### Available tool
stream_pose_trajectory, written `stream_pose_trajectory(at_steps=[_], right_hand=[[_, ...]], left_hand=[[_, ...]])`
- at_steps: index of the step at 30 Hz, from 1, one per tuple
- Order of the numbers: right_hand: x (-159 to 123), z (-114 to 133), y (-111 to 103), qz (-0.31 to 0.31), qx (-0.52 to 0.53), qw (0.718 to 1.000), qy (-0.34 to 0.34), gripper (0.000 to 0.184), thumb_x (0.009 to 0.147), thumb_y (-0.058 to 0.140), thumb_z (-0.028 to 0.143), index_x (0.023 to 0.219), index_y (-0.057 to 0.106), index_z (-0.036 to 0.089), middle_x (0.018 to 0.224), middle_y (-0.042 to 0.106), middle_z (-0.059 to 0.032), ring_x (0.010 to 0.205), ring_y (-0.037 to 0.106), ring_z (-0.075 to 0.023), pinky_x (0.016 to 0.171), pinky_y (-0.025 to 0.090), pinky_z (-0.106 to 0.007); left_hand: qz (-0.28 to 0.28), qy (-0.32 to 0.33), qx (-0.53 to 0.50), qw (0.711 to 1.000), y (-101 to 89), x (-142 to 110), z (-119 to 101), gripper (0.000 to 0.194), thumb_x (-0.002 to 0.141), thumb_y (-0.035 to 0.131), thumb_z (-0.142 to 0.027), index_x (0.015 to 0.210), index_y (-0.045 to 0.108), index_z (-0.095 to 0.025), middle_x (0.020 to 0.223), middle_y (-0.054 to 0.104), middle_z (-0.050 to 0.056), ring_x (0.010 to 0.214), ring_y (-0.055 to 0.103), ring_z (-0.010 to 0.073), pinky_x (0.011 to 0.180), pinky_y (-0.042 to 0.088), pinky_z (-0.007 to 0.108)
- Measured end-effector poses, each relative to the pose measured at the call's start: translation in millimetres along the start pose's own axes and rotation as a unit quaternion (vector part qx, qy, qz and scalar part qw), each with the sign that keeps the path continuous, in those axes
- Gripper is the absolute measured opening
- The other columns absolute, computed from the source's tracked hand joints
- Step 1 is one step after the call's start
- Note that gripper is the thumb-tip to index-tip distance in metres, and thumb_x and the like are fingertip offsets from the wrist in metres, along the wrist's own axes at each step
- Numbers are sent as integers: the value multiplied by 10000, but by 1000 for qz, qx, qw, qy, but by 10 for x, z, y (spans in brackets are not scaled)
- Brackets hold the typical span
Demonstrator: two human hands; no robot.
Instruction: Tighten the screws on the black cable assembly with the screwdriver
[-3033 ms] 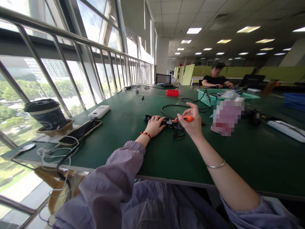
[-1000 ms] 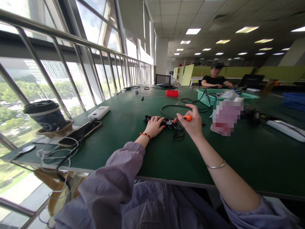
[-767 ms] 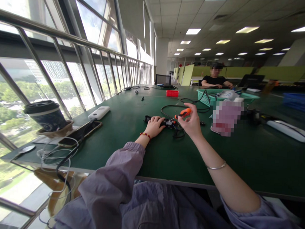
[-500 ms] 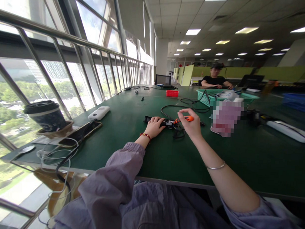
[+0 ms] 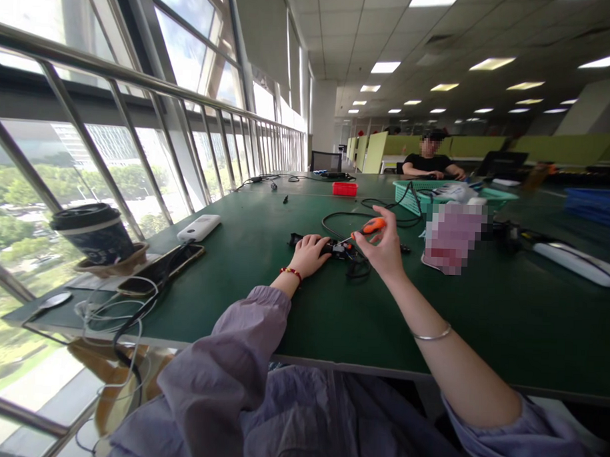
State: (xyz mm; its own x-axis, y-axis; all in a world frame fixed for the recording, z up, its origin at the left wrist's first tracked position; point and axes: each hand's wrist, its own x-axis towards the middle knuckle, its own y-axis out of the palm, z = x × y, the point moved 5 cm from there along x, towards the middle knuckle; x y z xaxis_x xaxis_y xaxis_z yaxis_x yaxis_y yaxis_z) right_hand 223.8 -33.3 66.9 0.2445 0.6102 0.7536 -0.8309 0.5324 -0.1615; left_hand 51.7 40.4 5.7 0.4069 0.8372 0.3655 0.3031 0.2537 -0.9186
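Note:
My left hand (image 5: 309,255) is wrapped over a black elongated device (image 5: 340,250) lying on the green table, pressing it down. Some metallic and small orange parts show on the device's uncovered right section. In my right hand (image 5: 383,248) is a screwdriver (image 5: 372,225) with an orange handle, gripped between thumb and fingers and slanting down to the left. Its thin shaft reaches the device just right of my left fingers; the exact contact of the tip is too small to tell. A black cable (image 5: 330,219) curves behind the device.
A green basket (image 5: 406,197) with bagged items and a pixelated pinkish object (image 5: 455,237) lie to the right. Further back is a red box (image 5: 345,189). On the left are a lidded cup (image 5: 92,233), a phone (image 5: 161,270) and a white power bank (image 5: 199,228). A person sits across.
The screwdriver handle has swung between a low, flatter angle and a raised one, with my right fingers shifting on it; it is now raised. My left hand stays on the device.

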Motion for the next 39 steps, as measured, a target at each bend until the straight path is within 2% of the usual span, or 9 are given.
stream_pose_trajectory(at_steps=[6, 8, 12, 15, 17, 21, 26, 34, 39], right_hand=[[-13, 2, -5, 14, -41, 999, 29, 246, 783, 554, 456, 783, 612, 217, 711, 623, -10, 656, 578, -168, 674, 462, -308], [-6, 4, -2, 20, -21, 999, 19, 238, 755, 579, 395, 905, 617, 215, 779, 637, -17, 669, 580, -167, 654, 465, -301], [12, -38, 5, 30, 18, 999, 23, 485, 701, 628, 356, 1151, 534, 202, 774, 610, 1, 649, 566, -154, 600, 450, -270], [2, -37, 81, 116, 6, 993, 29, 249, 791, 543, 406, 875, 639, 192, 648, 600, 5, 630, 564, -146, 636, 435, -262], [-27, 2, 148, 183, -1, 983, 12, 254, 820, 506, 383, 752, 651, 185, 670, 641, -13, 655, 582, -146, 648, 428, -257], [-148, 55, 301, 310, -34, 950, -20, 176, 782, 566, 299, 878, 676, 202, 855, 699, -19, 739, 611, -150, 700, 446, -267], [-352, 17, 475, 453, -84, 888, 6, 285, 789, 581, 295, 1060, 660, 257, 1040, 665, -22, 757, 621, -138, 734, 484, -311], [-361, -62, 482, 473, -95, 875, 40, 288, 817, 555, 310, 1087, 637, 255, 1117, 630, -45, 738, 621, -125, 740, 512, -343], [-355, -112, 473, 478, -106, 871, 44, 290, 821, 550, 312, 1097, 625, 263, 1117, 623, -45, 742, 618, -124, 745, 506, -347]], left_hand=[[-25, 20, 62, 998, -60, 8, -29, 408, 939, 417, -413, 1310, 495, -263, 1235, 536, 73, 1187, 418, 251, 1086, 228, 447], [-25, 20, 92, 995, -112, 11, -28, 429, 923, 431, -446, 1282, 527, -230, 1175, 555, 97, 1140, 444, 269, 1031, 296, 433], [23, 6, 107, 994, -217, 4, 16, 485, 884, 447, -550, 1142, 632, -184, 1084, 584, 123, 1078, 502, 293, 930, 396, 400], [96, -13, 74, 993, -260, -21, 72, 487, 880, 424, -578, 1060, 668, -197, 1068, 606, 102, 1013, 571, 261, 846, 453, 333], [123, -26, 53, 991, -297, -39, 117, 474, 878, 429, -569, 1065, 661, -201, 1104, 613, 86, 997, 598, 238, 798, 471, 291], [127, -86, 53, 987, -399, -65, 306, 471, 860, 459, -566, 1086, 644, -197, 1164, 632, 78, 1047, 605, 245, 795, 478, 272], [67, -242, 87, 964, -630, -174, 771, 472, 823, 515, -529, 1138, 606, -190, 1163, 651, 115, 1062, 614, 294, 806, 496, 337], [-43, -448, 104, 887, -1050, -582, 1514, 458, 706, 658, -464, 1002, 654, -114, 1078, 662, 208, 1053, 615, 371, 801, 501, 413], [-164, -460, 109, 866, -1228, -785, 1697, 417, 743, 636, -336, 1103, 567, -137, 1106, 642, 170, 1024, 615, 355, 788, 489, 443]])
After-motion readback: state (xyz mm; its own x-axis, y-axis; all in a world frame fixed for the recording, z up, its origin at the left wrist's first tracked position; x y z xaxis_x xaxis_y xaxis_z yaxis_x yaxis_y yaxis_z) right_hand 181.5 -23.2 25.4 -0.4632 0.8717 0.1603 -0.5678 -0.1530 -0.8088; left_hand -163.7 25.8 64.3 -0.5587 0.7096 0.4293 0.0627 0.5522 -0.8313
